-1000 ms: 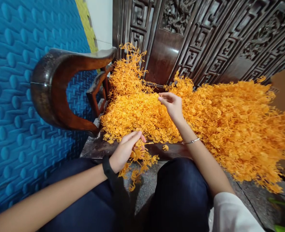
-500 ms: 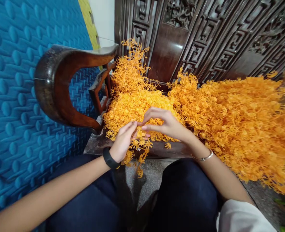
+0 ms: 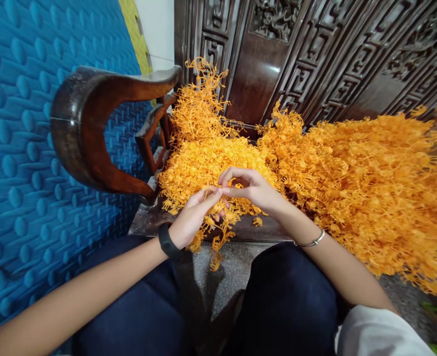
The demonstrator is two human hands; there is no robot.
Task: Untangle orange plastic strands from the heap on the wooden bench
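A big heap of orange plastic sprigs [image 3: 352, 178] covers the seat of a dark carved wooden bench [image 3: 240, 230]. My left hand [image 3: 194, 220], with a black band on the wrist, is closed round a small bunch of orange sprigs [image 3: 218, 237] that hangs over the seat's front edge. My right hand [image 3: 253, 190], with a thin metal bracelet on the wrist, pinches a sprig right at the left hand's fingertips, thumb and forefinger together. Both hands meet above the front edge of the seat.
The bench's curved wooden armrest [image 3: 88, 133] rises at the left, its carved back [image 3: 315, 54] behind the heap. A blue padded wall [image 3: 25, 173] fills the left side. My knees in dark trousers [image 3: 285, 296] frame a strip of grey speckled floor [image 3: 233, 272].
My right hand came down from the top of the heap to the left hand's fingertips and now pinches a sprig there. The left hand lifted slightly with its bunch.
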